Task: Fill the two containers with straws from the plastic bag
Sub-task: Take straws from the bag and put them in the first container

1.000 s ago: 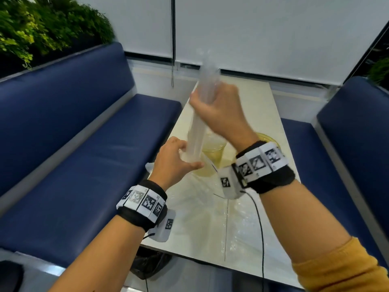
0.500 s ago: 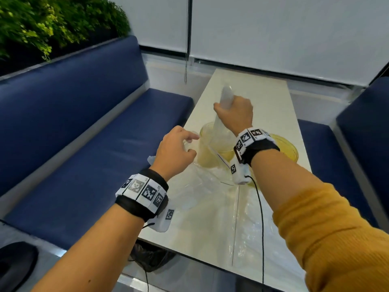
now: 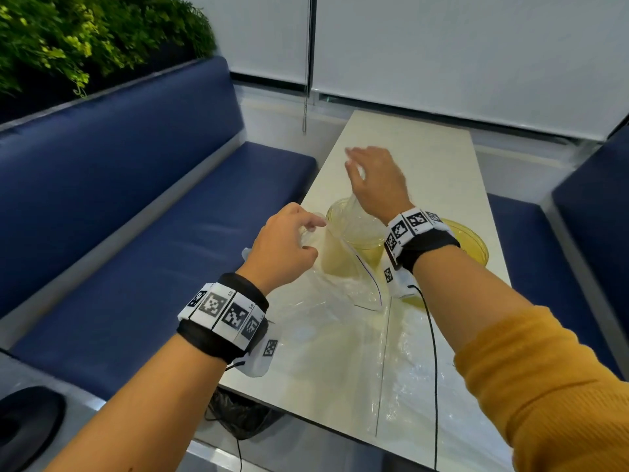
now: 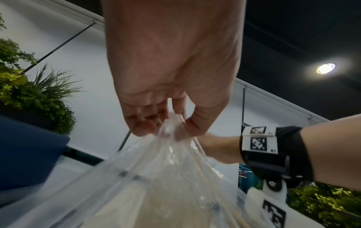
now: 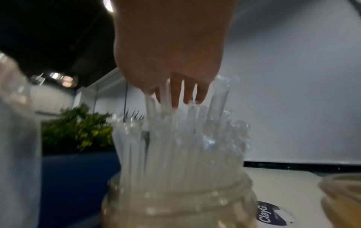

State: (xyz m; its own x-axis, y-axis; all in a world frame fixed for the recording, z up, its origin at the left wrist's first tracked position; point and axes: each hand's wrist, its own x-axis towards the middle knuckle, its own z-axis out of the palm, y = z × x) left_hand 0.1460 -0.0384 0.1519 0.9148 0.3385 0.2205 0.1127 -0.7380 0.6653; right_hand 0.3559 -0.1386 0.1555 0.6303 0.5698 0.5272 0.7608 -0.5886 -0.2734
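A clear jar (image 3: 335,208) stands mid-table with a bunch of clear straws (image 5: 175,146) upright in it. My right hand (image 3: 371,178) hovers over the jar, its straight fingers (image 5: 176,98) touching the straw tops and gripping none. My left hand (image 3: 289,240) pinches the mouth of the clear plastic bag (image 4: 166,177) just left of the jar. The rest of the bag (image 3: 333,311) lies crumpled on the table toward me. A second yellowish container (image 3: 473,243) sits right of the jar, partly hidden behind my right wrist.
The cream table (image 3: 408,148) runs away from me between two blue benches (image 3: 153,216). A round sticker (image 5: 273,214) lies on the table between the containers. Cables run from both wrist bands, and a black bag (image 3: 238,413) sits under the near edge.
My right hand brought the straw bundle down into the jar and spread its fingers off it. My left hand stayed beside the jar, holding the bag's mouth.
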